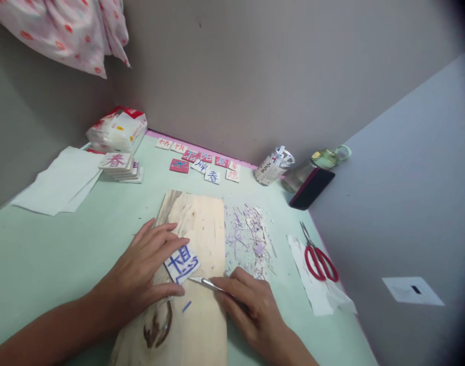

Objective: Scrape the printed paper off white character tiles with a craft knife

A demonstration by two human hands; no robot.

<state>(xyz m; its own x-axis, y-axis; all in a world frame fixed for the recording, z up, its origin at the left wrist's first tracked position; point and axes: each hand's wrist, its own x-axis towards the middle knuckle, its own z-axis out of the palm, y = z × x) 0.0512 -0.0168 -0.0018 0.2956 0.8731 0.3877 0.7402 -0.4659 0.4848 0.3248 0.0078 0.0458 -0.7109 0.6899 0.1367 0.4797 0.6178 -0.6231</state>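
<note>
Seen from the head camera, looking down at a pale green table top [45, 254] set into a corner of grey walls. At the centre lies a small square white tile [182, 263] bearing a blue Chinese character, tilted like a diamond and resting on a long, pale wooden board [202, 223] with visible grain and a dark knot near its close end. The left hand [148, 267] lies flat and spread, palm down, with its fingertips pressing on the tile's upper and left edges and the thumb against its lower corner, pinning it to the board. The right hand [247, 305] is curled closed around a slim metal craft knife [204, 281], held like a pen, with the pointed blade touching the tile's lower right edge. A tiny blue sliver [186, 306] lies on the board just below. To the right of the board is a loose heap of white and lilac shavings [249, 241]. Further right, red-handled scissors [318, 256] rest on a crumpled white paper [316, 284]. Toward the back wall are scattered small tiles with red or blue characters [202, 163], a neat stack of similar tiles [120, 166], white paper sheets [60, 183], a soft plastic packet [118, 129], a tin can [272, 166] and a dark phone [312, 188].
</note>
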